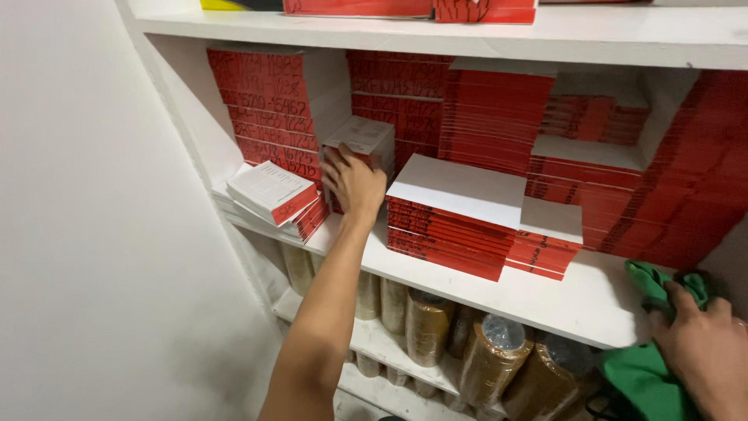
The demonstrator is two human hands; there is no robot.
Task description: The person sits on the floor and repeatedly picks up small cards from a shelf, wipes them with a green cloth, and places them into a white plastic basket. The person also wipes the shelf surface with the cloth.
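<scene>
A small stack of red-spined booklets stands on the white shelf, left of the big flat pile. The left hand is shifting it, fingers spread over its front; moving it needs a firmer grip. Far right of that pile, the right hand has its fingers pinching a green cloth.

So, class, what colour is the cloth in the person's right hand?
Green; the cloth shows best in the head view, lower right.

The white shelf carries red booklet stacks just right of the left hand, a tilted pile just left.
</scene>
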